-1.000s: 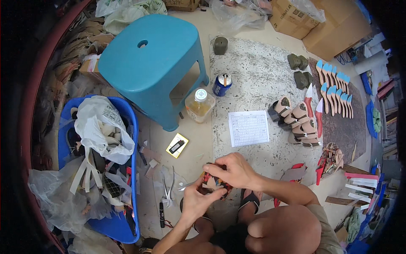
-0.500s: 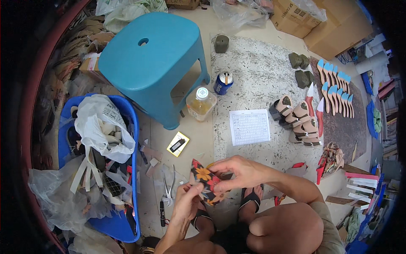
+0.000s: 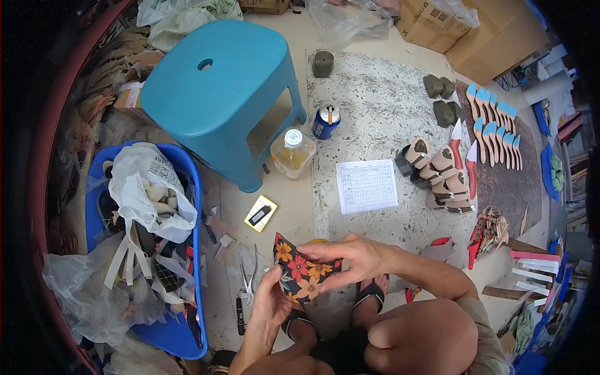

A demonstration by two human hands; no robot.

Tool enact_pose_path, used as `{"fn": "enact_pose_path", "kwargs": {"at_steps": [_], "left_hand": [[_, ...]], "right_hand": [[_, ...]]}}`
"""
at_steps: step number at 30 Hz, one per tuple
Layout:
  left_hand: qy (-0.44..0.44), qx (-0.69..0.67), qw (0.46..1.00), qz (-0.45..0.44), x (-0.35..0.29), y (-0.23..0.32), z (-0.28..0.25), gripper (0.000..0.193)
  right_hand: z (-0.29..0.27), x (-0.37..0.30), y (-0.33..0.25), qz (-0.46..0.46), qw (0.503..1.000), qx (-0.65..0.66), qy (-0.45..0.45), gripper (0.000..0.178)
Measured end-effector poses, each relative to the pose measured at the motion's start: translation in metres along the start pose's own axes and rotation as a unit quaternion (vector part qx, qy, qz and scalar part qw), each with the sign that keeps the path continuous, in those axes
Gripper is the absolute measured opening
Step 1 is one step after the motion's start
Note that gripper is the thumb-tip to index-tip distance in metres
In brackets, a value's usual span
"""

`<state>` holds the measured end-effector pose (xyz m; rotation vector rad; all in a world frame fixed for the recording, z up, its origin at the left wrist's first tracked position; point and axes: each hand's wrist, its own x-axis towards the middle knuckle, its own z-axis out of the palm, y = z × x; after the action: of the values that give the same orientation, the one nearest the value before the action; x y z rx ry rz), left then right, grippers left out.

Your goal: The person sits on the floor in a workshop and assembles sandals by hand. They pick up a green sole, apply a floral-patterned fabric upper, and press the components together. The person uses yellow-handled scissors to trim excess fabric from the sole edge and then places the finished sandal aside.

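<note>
Between my hands is a dark floral-patterned piece of material [image 3: 304, 269], with red, orange and pale flowers facing up. Its pointed corner sticks out to the upper left. My left hand [image 3: 270, 304] grips its lower left edge, with the thumb at that edge and the other fingers mostly hidden. From the right, my right hand [image 3: 353, 257] holds the piece with its fingers across the top edge and the thumb below. Something yellow, partly hidden, shows just behind the right hand. Metal pliers [image 3: 249, 275] and a black pen [image 3: 240, 315] lie left of my left hand.
A blue stool [image 3: 215, 81] stands at the upper left above a blue bin [image 3: 199, 250] of scraps. Ahead are a bottle [image 3: 292, 153], a can [image 3: 326, 123], a yellow-edged box [image 3: 261, 213] and a printed sheet [image 3: 367, 186]. Red-handled knives [image 3: 471, 178] lie right, near blue-tipped pieces [image 3: 494, 115].
The floral piece has turned and flattened out, so more of its pattern shows. My left thumb has moved from over its face to its left edge.
</note>
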<state>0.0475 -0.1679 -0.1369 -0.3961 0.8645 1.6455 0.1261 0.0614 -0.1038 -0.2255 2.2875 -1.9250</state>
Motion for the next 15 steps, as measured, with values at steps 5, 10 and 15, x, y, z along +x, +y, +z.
{"fn": "enact_pose_path", "kwargs": {"at_steps": [5,10,15], "left_hand": [[-0.019,-0.118,0.992,-0.027,0.004,0.000,0.002,0.071],[-0.033,-0.108,0.993,-0.030,0.010,0.006,-0.002,0.074],[-0.028,-0.124,0.990,-0.063,0.012,0.007,-0.004,0.067]], "right_hand": [[0.000,-0.003,0.009,0.058,0.997,0.056,0.022,0.086],[-0.009,0.000,-0.007,-0.025,0.990,0.089,0.111,0.090],[-0.006,0.011,-0.037,-0.109,0.931,-0.347,0.030,0.065]]}}
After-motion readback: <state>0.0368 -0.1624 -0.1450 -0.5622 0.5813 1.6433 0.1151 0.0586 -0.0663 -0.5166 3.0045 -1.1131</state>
